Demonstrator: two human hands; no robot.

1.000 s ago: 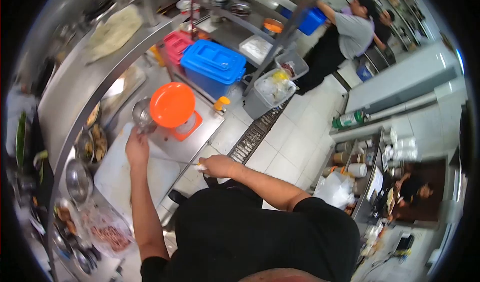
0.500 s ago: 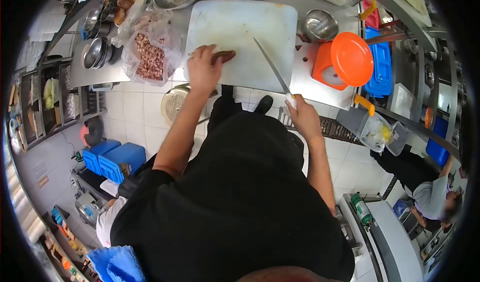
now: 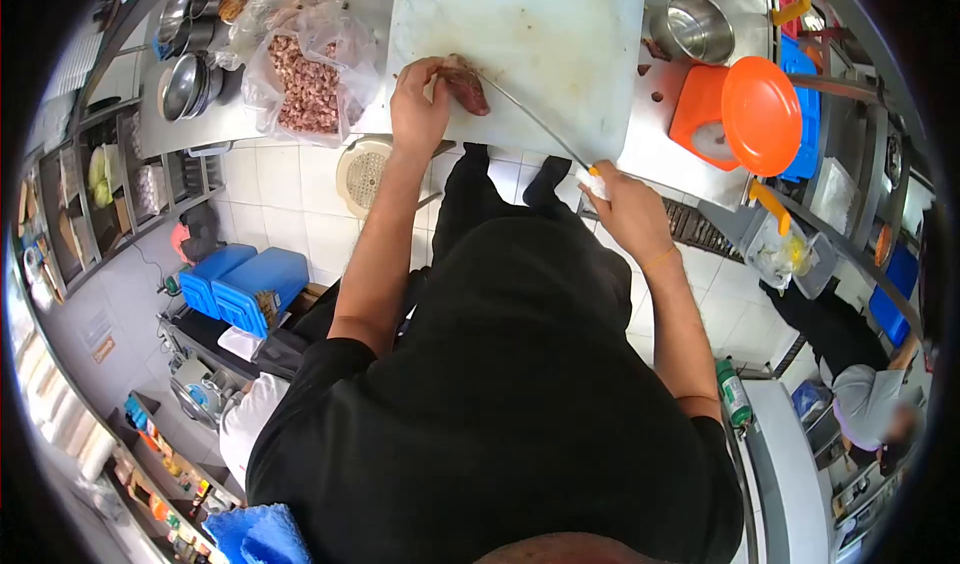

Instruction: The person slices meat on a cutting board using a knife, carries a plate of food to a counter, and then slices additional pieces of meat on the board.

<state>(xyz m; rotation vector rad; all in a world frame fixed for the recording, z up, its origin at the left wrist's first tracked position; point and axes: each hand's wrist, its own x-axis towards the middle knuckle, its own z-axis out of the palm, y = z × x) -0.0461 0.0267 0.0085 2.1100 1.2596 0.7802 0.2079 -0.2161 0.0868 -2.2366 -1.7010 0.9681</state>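
Observation:
On the white cutting board point(image 3: 540, 24) lies a dark reddish-brown piece of meat point(image 3: 465, 88). My left hand point(image 3: 420, 109) is at its left side, fingers curved and pressed against it. My right hand point(image 3: 628, 209) is closed around the handle of a long knife point(image 3: 545, 126), with something white at the grip. The blade reaches up and left over the board, its tip close to the meat's right side. Left of the board, a clear plastic bag point(image 3: 352, 64) holds chopped pinkish meat point(image 3: 303, 84).
A steel bowl point(image 3: 695, 29) stands right of the board, beside an orange scale point(image 3: 762, 114). Stacked metal bowls point(image 3: 185, 86) are at the left. A round stool point(image 3: 364, 176) stands below the counter edge. Another person point(image 3: 865, 394) is at the far right.
The head view has swung back over the counter. My left hand, earlier at a metal bowl, is now on the meat. The knife tip has come closer to the meat since half a second ago.

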